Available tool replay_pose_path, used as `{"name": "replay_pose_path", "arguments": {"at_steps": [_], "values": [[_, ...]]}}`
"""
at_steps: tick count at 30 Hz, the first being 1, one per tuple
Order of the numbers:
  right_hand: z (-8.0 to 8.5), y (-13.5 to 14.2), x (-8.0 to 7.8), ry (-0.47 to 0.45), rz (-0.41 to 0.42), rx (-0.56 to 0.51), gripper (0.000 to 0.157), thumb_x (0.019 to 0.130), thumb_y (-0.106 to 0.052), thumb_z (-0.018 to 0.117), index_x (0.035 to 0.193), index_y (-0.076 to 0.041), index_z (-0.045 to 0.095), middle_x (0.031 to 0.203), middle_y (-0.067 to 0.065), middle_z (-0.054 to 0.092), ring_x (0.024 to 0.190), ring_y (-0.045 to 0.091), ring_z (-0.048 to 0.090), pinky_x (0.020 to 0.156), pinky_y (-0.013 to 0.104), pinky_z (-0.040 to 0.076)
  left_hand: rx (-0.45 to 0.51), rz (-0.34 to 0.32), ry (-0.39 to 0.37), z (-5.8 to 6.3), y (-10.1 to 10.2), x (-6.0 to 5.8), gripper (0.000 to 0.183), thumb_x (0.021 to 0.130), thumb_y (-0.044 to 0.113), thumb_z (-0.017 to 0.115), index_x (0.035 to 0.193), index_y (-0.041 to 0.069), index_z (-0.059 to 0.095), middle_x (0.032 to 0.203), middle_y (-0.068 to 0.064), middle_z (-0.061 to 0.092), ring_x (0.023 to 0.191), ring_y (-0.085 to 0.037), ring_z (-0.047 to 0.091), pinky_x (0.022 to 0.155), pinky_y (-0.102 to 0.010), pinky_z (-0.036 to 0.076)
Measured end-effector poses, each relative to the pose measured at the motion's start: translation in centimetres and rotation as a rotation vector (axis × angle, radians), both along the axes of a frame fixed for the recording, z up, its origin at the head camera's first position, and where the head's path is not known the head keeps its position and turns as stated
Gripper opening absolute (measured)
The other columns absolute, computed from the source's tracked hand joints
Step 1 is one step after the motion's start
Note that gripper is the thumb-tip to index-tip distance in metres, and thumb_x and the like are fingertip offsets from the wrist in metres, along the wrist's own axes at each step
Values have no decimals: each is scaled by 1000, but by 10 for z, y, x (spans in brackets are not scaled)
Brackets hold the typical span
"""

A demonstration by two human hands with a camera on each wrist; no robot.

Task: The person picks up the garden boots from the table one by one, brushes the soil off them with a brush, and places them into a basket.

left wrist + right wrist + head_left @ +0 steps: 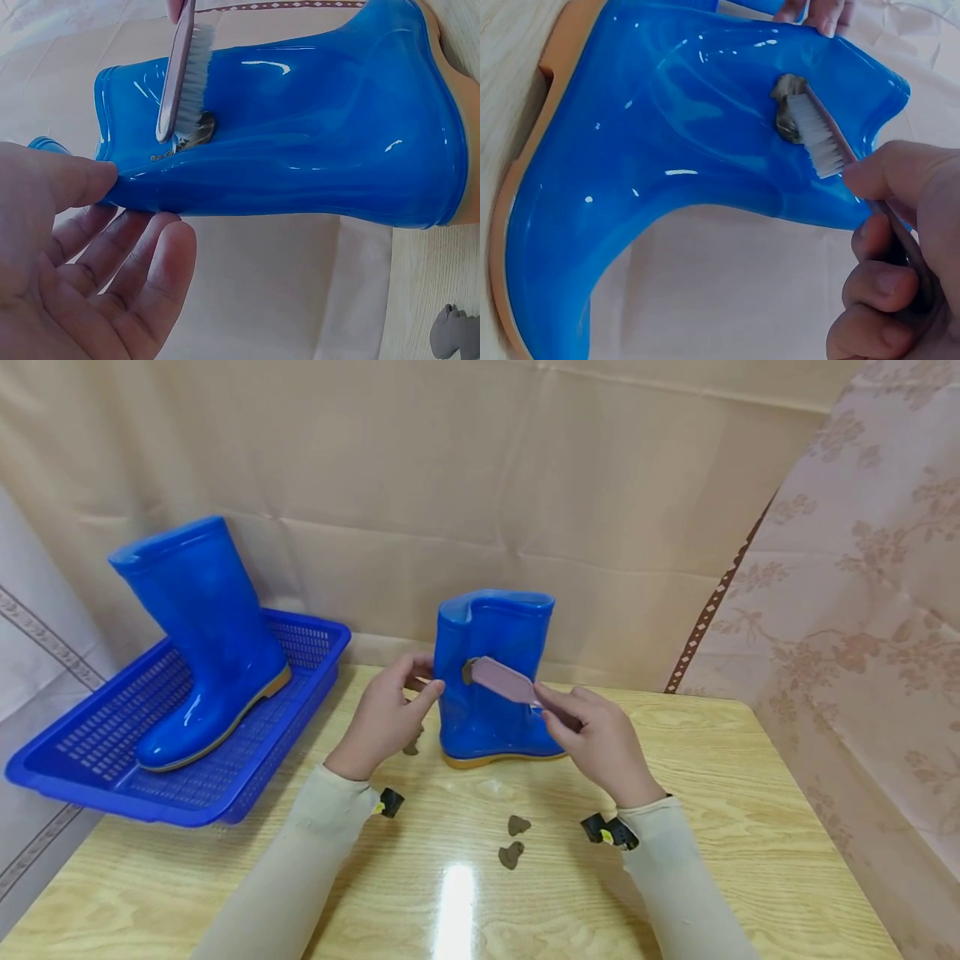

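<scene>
A blue rain boot (pixel 480 722) with a tan sole stands upright on the table. My left hand (pixel 386 714) holds it by the left edge of the shaft, thumb on the near side and fingertips at the edge. In my right hand (pixel 603 739) is the handle of a mauve brush (pixel 502 680) with white bristles (pixel 817 139). Those bristles touch a brown, mud-like patch (pixel 786 112) on the upper shaft. Part of the boot's foot is hidden behind the right hand in the head view.
A second blue boot (pixel 206 618) stands in a blue plastic basket (pixel 300 714) at the left. Brown flat pieces (pixel 512 855) lie on the wooden table (pixel 675 877) before the boot, and another piece (pixel 412 746) beside it. A beige cloth (pixel 375 485) hangs behind.
</scene>
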State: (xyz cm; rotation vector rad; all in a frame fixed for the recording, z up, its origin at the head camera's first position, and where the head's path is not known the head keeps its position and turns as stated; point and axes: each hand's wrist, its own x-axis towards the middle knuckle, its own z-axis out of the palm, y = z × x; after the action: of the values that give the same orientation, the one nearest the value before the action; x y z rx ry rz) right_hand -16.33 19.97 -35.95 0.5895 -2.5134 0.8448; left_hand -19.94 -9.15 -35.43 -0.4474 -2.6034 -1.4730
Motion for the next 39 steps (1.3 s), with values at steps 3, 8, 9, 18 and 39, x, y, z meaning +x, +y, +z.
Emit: {"name": "replay_pose_path", "arguments": {"at_steps": [3,8,9,18,39], "values": [[1,2,1,17,2,-10,36,95,-11,75,131,-17,73,69,-5,47,58,11,41,49,25,32,-2,2,6,0,0,0,32,107,29,60,135,16,58,124,-2,66,112,-21,62,89,-45,56],[0,0,1,56,73,-15,39,95,-9,75,134,-15,71,73,-6,49,60,9,41,50,23,34,-36,-43,66,2,1,2,30,105,25,62,133,14,60,122,-2,67,108,-21,64,84,-43,57],[0,-1,1,65,92,-14,41,95,-9,75,135,-15,71,74,-7,49,61,8,41,50,23,34,-46,-57,82,2,1,2,30,105,25,62,133,13,60,121,-3,67,107,-21,64,83,-42,57],[-6,-8,-1,63,108,36,44,94,-8,76,137,-18,69,74,-7,48,58,6,37,49,24,32,-59,-54,90,4,1,4,30,106,23,61,135,12,59,124,-4,67,108,-22,64,83,-42,56],[-3,-5,1,105,147,17,42,95,-9,75,137,-15,69,73,-8,46,59,5,38,49,23,33,-82,-95,85,3,-1,3,33,106,27,62,135,12,59,122,-3,67,104,-21,64,82,-41,57]]}}
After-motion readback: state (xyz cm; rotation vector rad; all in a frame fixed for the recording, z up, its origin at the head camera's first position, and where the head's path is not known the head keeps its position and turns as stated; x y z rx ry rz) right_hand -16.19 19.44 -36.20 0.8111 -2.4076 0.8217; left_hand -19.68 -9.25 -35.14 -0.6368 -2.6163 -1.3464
